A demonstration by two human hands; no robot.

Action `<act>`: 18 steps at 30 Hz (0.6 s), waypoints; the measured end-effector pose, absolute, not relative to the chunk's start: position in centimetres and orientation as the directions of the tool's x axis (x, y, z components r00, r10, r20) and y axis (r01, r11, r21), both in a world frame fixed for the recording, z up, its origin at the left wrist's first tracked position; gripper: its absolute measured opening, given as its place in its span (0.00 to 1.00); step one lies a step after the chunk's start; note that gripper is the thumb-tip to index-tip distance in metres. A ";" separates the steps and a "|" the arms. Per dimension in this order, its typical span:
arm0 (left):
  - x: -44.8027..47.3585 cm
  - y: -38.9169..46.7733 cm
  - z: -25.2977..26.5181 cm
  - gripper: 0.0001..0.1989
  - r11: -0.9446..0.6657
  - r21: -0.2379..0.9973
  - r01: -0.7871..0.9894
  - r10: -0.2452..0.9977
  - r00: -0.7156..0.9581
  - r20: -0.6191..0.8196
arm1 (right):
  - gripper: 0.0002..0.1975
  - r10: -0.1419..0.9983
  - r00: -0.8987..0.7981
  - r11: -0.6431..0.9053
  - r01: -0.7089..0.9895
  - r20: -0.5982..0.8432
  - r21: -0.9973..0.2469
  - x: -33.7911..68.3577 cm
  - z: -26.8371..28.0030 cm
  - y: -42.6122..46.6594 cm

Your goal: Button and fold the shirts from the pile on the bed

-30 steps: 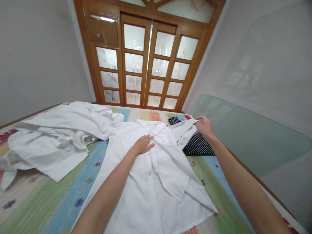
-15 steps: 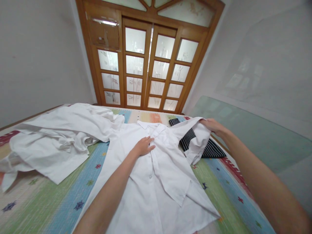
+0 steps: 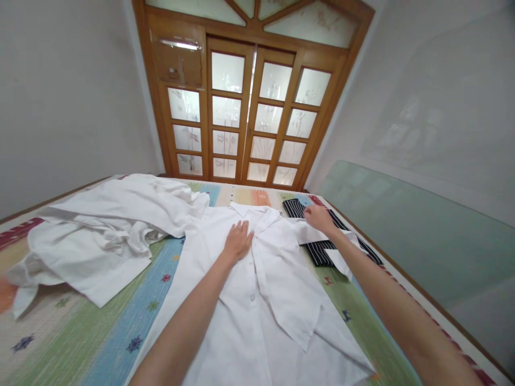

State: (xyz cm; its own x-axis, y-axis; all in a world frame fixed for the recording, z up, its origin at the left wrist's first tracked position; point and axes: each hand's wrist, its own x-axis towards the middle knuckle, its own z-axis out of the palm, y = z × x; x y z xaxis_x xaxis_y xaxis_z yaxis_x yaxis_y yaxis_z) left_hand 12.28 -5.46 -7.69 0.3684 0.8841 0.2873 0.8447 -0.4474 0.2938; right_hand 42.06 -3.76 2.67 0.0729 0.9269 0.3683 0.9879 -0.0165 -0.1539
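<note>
A white button-up shirt lies spread out before me, its collar towards the doors. Flat on its chest, beside the button line, rests my left hand, fingers stretched out. My right hand is at the upper edge of the sleeve on the right, near the shoulder. Its fingers are curled; whether they pinch any fabric cannot be made out. That sleeve runs under my right wrist and across a black-and-white striped cloth, which it partly covers.
More white clothing lies crumpled in a heap at the left. Everything rests on a colourful striped bed cover. A pale green panel stands along the right wall. Wooden doors with glass panes are at the far end.
My right hand has moved left and slightly down, from the raised sleeve to near the shoulder. The sleeve now lies lower and flatter. My left hand remains on the chest, its fingers turned farther forward.
</note>
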 end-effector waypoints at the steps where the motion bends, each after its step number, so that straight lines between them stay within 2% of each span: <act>1: 12.3 -5.5 -7.7 0.27 -0.392 0.287 0.874 0.905 0.310 0.291 | 0.08 0.946 0.060 0.023 0.968 0.320 -0.248 40.6 1.7 -3.1; 3: 12.3 -5.4 -7.8 0.26 -0.328 0.275 0.904 0.930 0.258 0.261 | 0.06 0.981 0.056 0.031 0.902 0.187 -0.431 37.6 -0.1 -1.9; 5: 12.1 -5.3 -7.8 0.26 -0.322 0.273 0.906 0.938 0.267 0.222 | 0.09 0.993 0.101 -0.045 0.802 0.061 -0.596 34.8 -1.8 -0.9; 7: 11.8 -5.0 -7.7 0.25 -0.337 0.273 0.901 0.936 0.287 0.205 | 0.14 0.986 0.166 -0.096 0.716 0.035 -0.691 32.8 -3.0 0.0; 10: 10.8 -4.4 -7.6 0.25 -0.385 0.250 0.888 0.919 0.344 0.194 | 0.21 0.949 0.282 -0.074 0.625 0.137 -0.777 30.8 -4.2 1.1; 12: 10.1 -3.8 -7.6 0.24 -0.440 0.235 0.867 0.896 0.405 0.184 | 0.23 0.922 0.307 0.027 0.554 0.235 -0.832 29.9 -4.8 1.7; 15: 9.2 -2.9 -7.9 0.25 -0.482 0.234 0.845 0.876 0.458 0.152 | 0.26 0.908 0.259 0.198 0.425 0.328 -0.883 28.8 -5.8 2.1; 18: 9.2 -1.9 -8.1 0.27 -0.463 0.237 0.854 0.886 0.446 0.123 | 0.29 0.925 0.178 0.258 0.358 0.337 -0.897 28.1 -6.8 2.1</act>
